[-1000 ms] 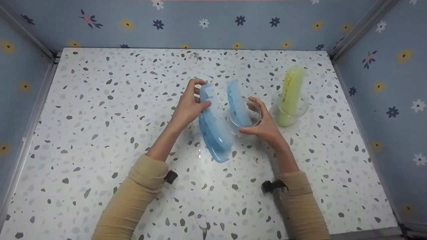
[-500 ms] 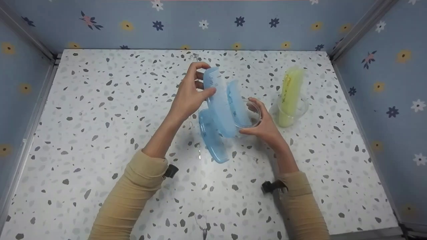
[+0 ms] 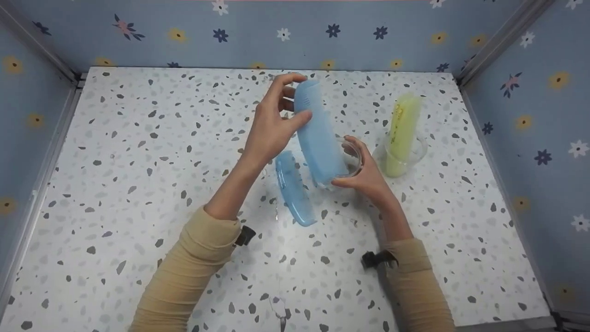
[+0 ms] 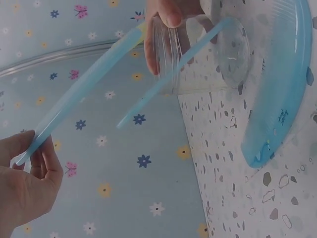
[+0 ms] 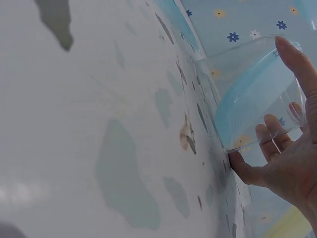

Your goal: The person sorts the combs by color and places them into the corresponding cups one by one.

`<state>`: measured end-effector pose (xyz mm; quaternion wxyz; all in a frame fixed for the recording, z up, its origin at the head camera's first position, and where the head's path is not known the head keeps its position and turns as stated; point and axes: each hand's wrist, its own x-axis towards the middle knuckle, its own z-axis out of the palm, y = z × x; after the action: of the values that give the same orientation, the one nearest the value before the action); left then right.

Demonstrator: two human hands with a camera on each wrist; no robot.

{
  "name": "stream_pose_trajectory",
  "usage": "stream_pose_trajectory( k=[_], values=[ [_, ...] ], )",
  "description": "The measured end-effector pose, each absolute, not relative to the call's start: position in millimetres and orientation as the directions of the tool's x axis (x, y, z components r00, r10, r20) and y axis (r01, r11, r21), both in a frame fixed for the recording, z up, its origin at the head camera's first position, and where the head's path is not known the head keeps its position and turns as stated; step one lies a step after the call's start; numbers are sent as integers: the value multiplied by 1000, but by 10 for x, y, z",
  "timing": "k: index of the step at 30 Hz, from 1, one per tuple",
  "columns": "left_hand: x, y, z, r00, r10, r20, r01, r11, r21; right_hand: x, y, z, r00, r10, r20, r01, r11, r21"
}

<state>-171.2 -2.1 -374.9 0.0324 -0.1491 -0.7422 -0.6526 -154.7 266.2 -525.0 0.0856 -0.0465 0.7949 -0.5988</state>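
My left hand [image 3: 272, 122] pinches a light-blue comb [image 3: 315, 129] near its upper end, thumb in front and fingers behind. The comb slants down, its lower end close by the rim of a clear plastic cup [image 5: 237, 59]. Around that cup curl the thumb and fingers of my right hand [image 3: 368, 170]. A second blue comb [image 5: 257, 89] leans inside the cup, mostly covered by the held one in the head view. The third blue comb [image 3: 295, 191] lies on the table left of the cup; small dark lettering shows on it in the left wrist view.
To the right of my right hand stands another clear cup [image 3: 418, 150] with yellow-green combs [image 3: 402, 129] upright in it. The speckled white table [image 3: 138, 193] is bounded by blue flowered panels [image 3: 258, 46] at the back and sides.
My left hand has lifted the held comb off the one on the table and carried it up and right, over the cup. My right hand and the cup have stayed in place.
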Motion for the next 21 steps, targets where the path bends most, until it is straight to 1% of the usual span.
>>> stream_pose_trajectory(
  k=[11,16,21],
  values=[
    [-1725,252,-3724,-911,142,387,402,100,910,-1533,2652,-5230,-984,-160,-84,32,303,-952],
    [-1745,385,-3801,-891,150,429,448,125,885,-1526,2660,-5220,-983,-140,-119,64,348,-935],
    [-1746,492,-3912,-882,185,434,464,172,869,-1537,2666,-5240,-980,-132,-147,89,368,-926]
  ],
)
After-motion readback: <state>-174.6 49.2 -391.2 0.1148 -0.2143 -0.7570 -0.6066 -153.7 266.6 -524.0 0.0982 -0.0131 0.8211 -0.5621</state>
